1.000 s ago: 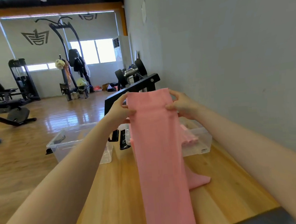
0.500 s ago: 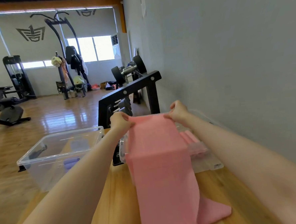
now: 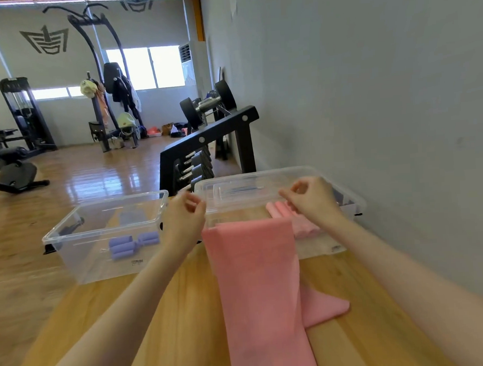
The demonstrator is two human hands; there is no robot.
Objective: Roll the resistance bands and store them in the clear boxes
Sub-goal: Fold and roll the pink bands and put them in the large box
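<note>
While pink band (image 3: 257, 281) lies flat on wooden table (image 3: 170, 328), top end draped against right clear box (image 3: 349, 201) at frame centre, long axis runs bottom to centre. Left hand (image 3: 184, 217), right hand (image 3: 312, 199) above it, fingers loosely curled, holding nothing. Risk: slack band slides, roll starts crooked.

Bright daylight from the far windows (image 3: 145, 67) glares off the floor (image 3: 98, 180); wide-angle edges bend, slightly soft.
</note>
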